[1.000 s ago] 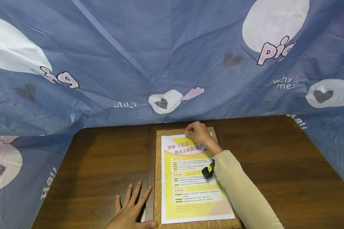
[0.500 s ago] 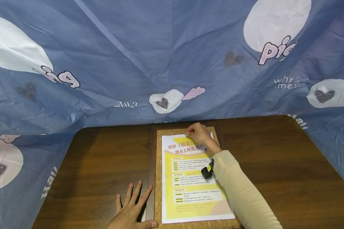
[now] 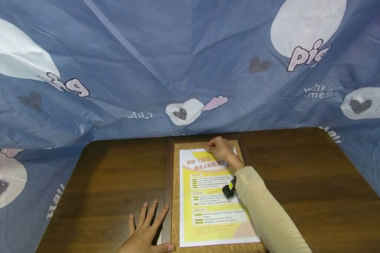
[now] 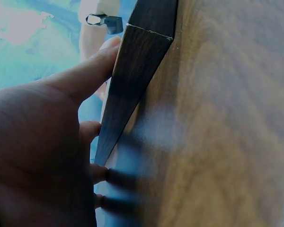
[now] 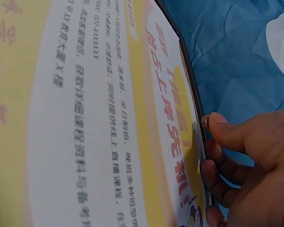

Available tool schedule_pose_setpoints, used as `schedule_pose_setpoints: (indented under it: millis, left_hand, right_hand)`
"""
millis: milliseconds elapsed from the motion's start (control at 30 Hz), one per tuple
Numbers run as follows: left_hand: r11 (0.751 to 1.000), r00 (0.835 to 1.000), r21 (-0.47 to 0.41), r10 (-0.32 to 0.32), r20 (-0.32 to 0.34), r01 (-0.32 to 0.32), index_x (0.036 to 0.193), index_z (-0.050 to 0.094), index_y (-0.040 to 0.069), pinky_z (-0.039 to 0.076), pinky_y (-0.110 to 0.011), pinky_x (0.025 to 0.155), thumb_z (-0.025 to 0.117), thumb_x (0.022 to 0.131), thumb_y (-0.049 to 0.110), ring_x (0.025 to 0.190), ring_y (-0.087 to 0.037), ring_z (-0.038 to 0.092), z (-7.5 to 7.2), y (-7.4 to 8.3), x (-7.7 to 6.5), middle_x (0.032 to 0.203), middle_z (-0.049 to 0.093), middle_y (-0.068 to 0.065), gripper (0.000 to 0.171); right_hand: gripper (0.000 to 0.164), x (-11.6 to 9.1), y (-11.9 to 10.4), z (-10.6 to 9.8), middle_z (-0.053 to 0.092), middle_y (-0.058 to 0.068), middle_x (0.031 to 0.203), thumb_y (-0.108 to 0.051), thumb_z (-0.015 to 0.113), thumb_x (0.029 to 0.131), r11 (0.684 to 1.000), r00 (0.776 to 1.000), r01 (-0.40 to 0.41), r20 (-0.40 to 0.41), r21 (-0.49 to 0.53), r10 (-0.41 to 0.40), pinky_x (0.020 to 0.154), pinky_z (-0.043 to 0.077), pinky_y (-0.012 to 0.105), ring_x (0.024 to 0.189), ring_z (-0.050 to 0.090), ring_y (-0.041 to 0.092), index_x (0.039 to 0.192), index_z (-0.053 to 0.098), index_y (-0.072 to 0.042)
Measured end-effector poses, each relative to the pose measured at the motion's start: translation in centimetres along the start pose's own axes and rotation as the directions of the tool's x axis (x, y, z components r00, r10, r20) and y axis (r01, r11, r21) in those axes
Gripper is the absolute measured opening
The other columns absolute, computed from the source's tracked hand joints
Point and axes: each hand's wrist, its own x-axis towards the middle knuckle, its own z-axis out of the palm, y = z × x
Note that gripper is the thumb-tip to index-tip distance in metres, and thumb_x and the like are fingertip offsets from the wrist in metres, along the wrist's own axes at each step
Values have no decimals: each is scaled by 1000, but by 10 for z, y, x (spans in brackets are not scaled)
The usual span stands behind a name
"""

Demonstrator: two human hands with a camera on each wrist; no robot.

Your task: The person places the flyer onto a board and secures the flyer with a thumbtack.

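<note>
A yellow and white printed poster (image 3: pixel 215 211) lies on a cork board (image 3: pixel 175 189) with a dark wooden frame (image 3: pixel 168 175). My right hand (image 3: pixel 220 147) is at the poster's top edge. In the right wrist view, the thumb and index finger of the right hand (image 5: pixel 255 156) pinch a small pushpin (image 5: pixel 206 124), mostly hidden by the fingertips. My left hand (image 3: pixel 144 228) rests beside the board's left side, fingers spread over the table and thumb on the frame. The left wrist view shows the left hand (image 4: pixel 42 132) along the frame's edge (image 4: pixel 132 71).
The board lies on a dark brown wooden table (image 3: pixel 120 172) with rounded back corners. A blue printed cloth (image 3: pixel 139 52) hangs right behind its back edge. My right sleeve (image 3: pixel 266 211) and a black wrist camera (image 3: pixel 229 189) cover part of the poster's right side.
The hands and the poster keep almost the same places. The whole head view has shifted very slightly.
</note>
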Motion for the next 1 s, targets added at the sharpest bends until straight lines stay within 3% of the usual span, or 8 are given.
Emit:
schedule_pose_setpoints:
  millis: [167,367,1000]
  left_hand:
    - [1000,1000,-7,-7,6,7,159,20,20,-10,-84,93,71,78,64,143,-53,-10,-1,0,0,163,-3,-22,106]
    - [1000,1000,-7,-7,4,7,159,20,21,-9,-84,93,72,78,65,143,-53,-10,0,0,1,163,-2,-22,105]
    - [1000,1000,0,-3,1,3,159,20,21,-10,-84,93,72,78,65,143,-53,-10,1,-1,1,163,-2,-22,106]
  right_hand:
    - [11,0,2,1,74,4,88,-16,70,93,1000,1000,14,-7,-5,-14,105,16,74,88,64,27,90,79,-9]
    - [12,2,6,5,74,4,92,-18,71,93,1000,1000,6,-23,-24,-6,101,27,65,90,64,27,91,79,-10]
    - [8,5,10,11,74,2,87,-17,75,89,1000,998,-24,-59,13,24,96,30,57,83,64,23,91,80,-11]
